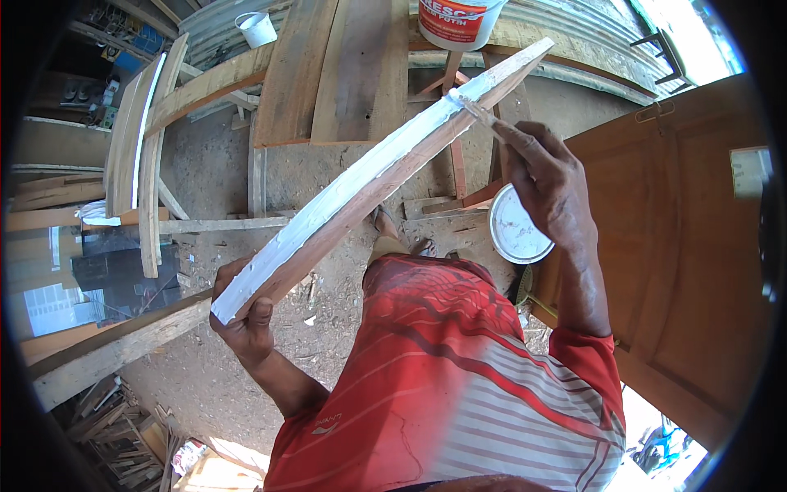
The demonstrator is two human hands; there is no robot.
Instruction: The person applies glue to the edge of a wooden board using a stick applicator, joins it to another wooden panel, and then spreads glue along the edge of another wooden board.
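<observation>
Red striped shirt (410, 353) of the wearer fills the lower middle, nearest the lens. Brown panelled wooden door (656, 254) stands along the right side. Wide rough boards (361, 74) lie side by side beyond the work.

Long plank (373, 193) runs aslant in front of the body, low end toward the wearer's left, far end up and away to the right, above the dirt floor (205, 361). Whether that far end rests on anything, cannot tell. One long face is white with coating (328, 209); the adjoining face is mostly bare brown wood. Judged stiff, moderately heavy and long enough to swing or tip if taken at one end only; not fragile, though its edges could splinter. Coated face looks wet (ridges and smears along it), so likely slick and easily marred. Best hold: bare brown face and underside, thumb kept off the white.

White bucket (463, 37) with a red label sits past the far end. Right hand (549, 180) is closed around a slim tool, over the far half of the plank. Left hand (250, 332) grips the near end, thumb on the bare side. Round white lid (518, 225) lies below the right hand. Flat tool (478, 113), smallest of the lot, touches the white face at its tip; looks light, best pinched well back from the paste.
</observation>
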